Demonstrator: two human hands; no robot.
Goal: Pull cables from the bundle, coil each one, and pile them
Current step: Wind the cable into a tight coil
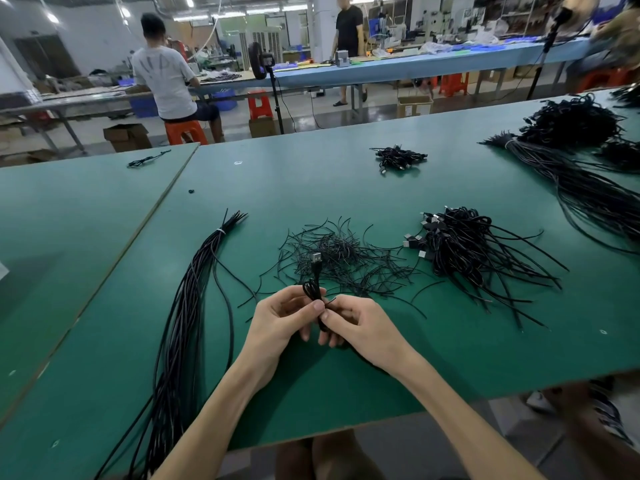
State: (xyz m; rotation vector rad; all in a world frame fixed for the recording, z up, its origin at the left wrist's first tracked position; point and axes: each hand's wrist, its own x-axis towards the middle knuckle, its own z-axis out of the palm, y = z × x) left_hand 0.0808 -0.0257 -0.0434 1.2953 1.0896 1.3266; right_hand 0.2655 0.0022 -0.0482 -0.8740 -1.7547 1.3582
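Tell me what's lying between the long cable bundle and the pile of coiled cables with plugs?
In the head view, a scattered heap of short thin black wires lies between the bundle and the pile.

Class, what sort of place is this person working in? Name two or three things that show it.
Probably a cable assembly workshop: a green worktable, a tied bundle and a pile of cables, another worker seated at a bench behind. The left hand and right hand pinch one cable.
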